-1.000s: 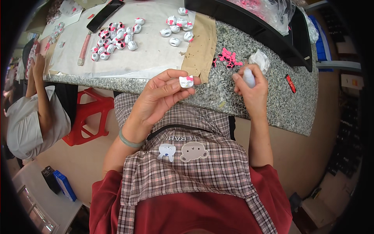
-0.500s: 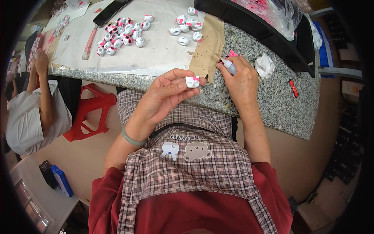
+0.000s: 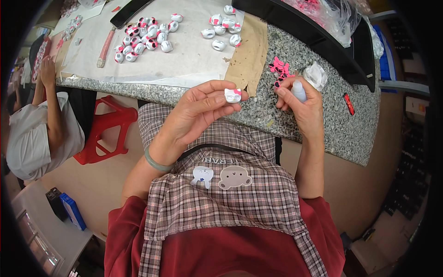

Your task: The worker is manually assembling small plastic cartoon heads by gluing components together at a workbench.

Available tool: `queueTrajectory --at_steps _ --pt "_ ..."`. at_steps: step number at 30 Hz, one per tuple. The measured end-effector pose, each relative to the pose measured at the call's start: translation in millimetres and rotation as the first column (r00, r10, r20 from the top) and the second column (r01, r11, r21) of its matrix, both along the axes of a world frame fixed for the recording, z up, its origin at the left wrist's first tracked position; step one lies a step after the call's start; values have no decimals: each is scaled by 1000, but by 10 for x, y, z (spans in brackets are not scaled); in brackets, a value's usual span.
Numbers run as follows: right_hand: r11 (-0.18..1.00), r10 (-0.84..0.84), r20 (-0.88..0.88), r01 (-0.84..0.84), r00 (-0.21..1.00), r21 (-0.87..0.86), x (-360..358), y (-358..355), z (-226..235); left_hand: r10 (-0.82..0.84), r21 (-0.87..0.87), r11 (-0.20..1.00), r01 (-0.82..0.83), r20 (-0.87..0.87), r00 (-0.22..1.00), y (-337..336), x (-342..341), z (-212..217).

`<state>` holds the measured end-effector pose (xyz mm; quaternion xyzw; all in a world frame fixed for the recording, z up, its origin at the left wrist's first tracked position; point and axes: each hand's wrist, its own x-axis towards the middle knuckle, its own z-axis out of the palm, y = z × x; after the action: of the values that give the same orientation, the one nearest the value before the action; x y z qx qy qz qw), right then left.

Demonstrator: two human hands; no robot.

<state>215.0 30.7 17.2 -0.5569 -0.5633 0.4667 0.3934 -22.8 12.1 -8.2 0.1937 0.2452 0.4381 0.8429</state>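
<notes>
My left hand pinches a small white cat-head bead with a pink bow, held up in front of the bench edge. In my right hand is a small translucent squeeze bottle, tucked against the palm with its rounded end showing; its tip is hidden. At the thumb and forefinger of that hand is a small pink-and-black piece; whether they grip it cannot be told. A heap of little pink-and-black pieces lies on the granite just beyond.
White beads with pink parts stand in two groups on white paper. A phone, brush, crumpled tissue, red packet and black tray surround them. A co-worker sits left, near a red stool.
My right hand has shifted right and turned, so the bottle's tip no longer points out past the fingers. The pink pieces are now uncovered. My left hand keeps the bead, slightly further right.
</notes>
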Motion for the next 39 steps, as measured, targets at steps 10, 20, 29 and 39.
queueTrajectory --at_steps 10,20,29,39 --pt "984 104 -306 -142 946 -104 -190 -219 116 -9 46 999 12 -68 998 -50 124 7" --pt "975 142 -334 -189 932 -113 -305 -243 101 20 164 986 30 -292 956 -86 127 43" --pt "976 123 -247 -163 961 -146 -338 -238 96 30 208 977 55 -383 923 -89 127 81" --pt "997 65 -54 -67 996 -37 -432 -311 8 138 327 944 37 -493 859 -121 196 108"
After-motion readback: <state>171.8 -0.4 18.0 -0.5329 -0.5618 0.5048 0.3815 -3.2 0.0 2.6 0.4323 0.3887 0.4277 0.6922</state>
